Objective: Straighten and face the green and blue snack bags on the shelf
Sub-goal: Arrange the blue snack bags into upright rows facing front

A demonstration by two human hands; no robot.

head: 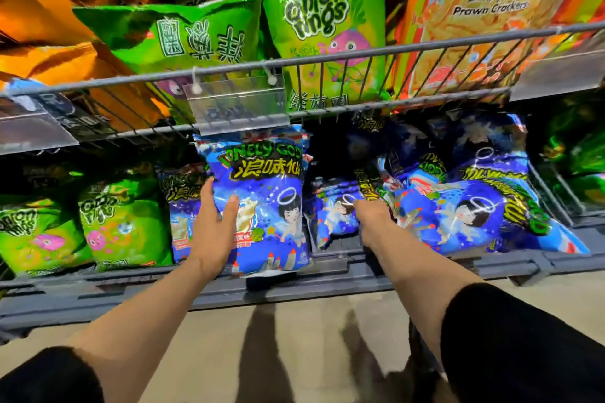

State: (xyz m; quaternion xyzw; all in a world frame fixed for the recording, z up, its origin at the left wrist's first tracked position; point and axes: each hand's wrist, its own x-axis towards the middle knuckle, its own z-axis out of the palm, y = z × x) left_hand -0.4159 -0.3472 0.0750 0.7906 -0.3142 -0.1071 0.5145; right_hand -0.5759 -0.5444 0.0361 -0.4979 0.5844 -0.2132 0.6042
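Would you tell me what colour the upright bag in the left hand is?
Mainly blue, with yellow-green lettering, in the head view: upright bag, left hand.

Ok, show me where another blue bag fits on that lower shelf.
One dark gap lies between the upright blue Lonely God bag held by the left hand and the tipped blue bags by the right hand. Elsewhere it is crowded.

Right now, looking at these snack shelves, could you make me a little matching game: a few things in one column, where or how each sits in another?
Things:
1. upright blue bag
2. tipped blue bag
3. Onion Rings bag
4. Prawn Crackers bag

Place or state:
A. upper wire shelf, far right
B. lower shelf, lying on its side
C. held by the left hand
D. upper wire shelf, middle, standing

Pairs: 1-C, 2-B, 3-D, 4-A
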